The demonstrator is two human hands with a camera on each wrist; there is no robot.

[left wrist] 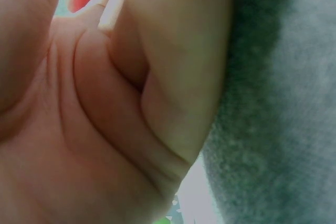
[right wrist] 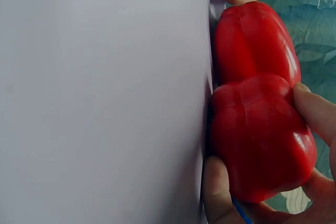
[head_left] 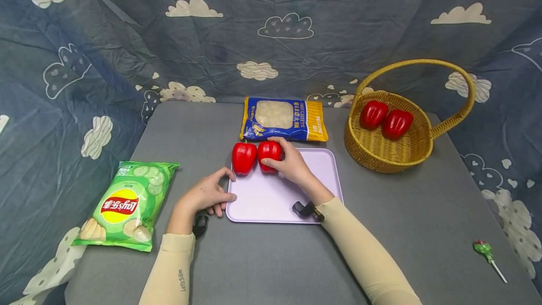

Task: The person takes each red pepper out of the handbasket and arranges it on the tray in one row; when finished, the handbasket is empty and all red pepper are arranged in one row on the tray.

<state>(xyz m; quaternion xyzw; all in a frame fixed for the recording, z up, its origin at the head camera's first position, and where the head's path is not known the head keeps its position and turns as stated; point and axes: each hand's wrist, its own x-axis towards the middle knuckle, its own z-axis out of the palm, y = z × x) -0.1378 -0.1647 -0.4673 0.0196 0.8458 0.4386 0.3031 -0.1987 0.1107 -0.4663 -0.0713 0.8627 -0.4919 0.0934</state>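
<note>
Two red bell peppers stand side by side at the back left of a lilac tray (head_left: pixel 271 201). My right hand (head_left: pixel 292 161) holds the right bell pepper (head_left: pixel 268 150) between thumb and fingers; in the right wrist view, fingers curve round this same pepper (right wrist: pixel 260 140). Close against it is the left bell pepper (head_left: pixel 243 158), which no hand grips. My left hand (head_left: pixel 205 192) grips the tray's left edge, with thumb and index finger over the rim and the other fingers curled beside it. The left wrist view shows mostly its creased palm (left wrist: pixel 105 145).
Behind the tray lies a blue and yellow pasta bag (head_left: pixel 279 119). A wicker basket (head_left: pixel 366 156) with a tall handle stands back right, holding two more red peppers (head_left: pixel 397 124). To the left is a green chip bag (head_left: pixel 127 206); a lollipop (head_left: pixel 484 251) lies front right.
</note>
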